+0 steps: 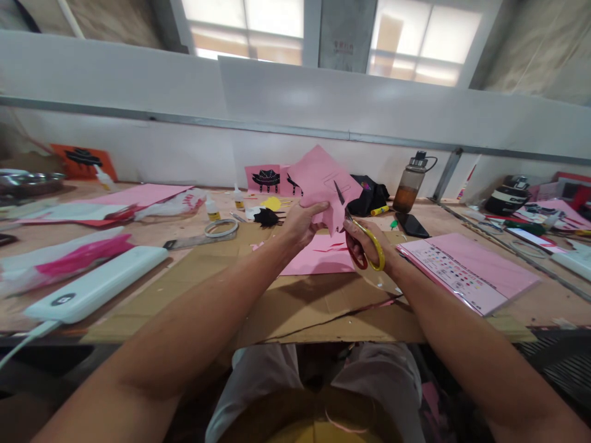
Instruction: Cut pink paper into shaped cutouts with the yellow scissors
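My left hand (308, 220) grips the lower left edge of a sheet of pink paper (318, 169), raised above the table with outlines drawn on it. My right hand (364, 241) is closed around scissors (377, 245) with yellow and red handles. The scissor blades are parted at the paper's lower right side, one of them lying across its face. Below both hands, another pink sheet (307, 261) and several pink offcuts rest on a brown cardboard mat (295, 317).
A drink bottle (409, 187) and a phone (412, 225) stand and lie at the right, near a pack of pink paper (471, 271). Leftward are a tape roll (221, 228), glue bottles (213, 209) and a long white device (99, 283). Decorated pink cards (263, 179) lean at the back.
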A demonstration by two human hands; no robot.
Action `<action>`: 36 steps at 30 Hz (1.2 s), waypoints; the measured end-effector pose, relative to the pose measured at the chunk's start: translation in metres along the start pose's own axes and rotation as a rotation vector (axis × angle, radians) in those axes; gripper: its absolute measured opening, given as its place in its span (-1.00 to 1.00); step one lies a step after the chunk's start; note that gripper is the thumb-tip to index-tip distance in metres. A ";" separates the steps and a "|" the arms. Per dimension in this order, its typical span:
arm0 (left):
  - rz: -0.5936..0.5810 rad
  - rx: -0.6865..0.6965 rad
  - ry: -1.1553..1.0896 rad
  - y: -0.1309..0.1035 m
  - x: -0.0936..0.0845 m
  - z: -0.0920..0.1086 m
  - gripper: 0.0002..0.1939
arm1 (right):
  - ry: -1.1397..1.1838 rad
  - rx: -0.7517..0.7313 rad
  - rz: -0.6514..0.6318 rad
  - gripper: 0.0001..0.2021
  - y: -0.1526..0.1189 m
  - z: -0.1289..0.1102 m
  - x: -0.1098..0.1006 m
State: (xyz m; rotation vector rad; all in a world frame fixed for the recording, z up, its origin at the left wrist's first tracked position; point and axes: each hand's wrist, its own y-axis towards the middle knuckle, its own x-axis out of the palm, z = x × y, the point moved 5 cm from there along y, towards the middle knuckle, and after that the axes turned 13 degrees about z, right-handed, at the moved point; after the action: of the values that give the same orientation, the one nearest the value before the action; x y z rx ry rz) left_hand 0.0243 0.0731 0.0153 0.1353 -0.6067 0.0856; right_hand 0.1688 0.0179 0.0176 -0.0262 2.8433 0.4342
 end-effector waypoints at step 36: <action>0.037 -0.004 -0.019 0.017 -0.009 0.010 -0.78 | -0.144 -0.120 -0.112 -0.44 0.003 0.004 0.000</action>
State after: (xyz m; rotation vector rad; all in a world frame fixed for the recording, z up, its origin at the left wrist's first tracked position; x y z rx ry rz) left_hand 0.0089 0.0877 0.0202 0.1213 -0.6288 0.1188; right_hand 0.1701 0.0220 0.0148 -0.1695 2.6557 0.5575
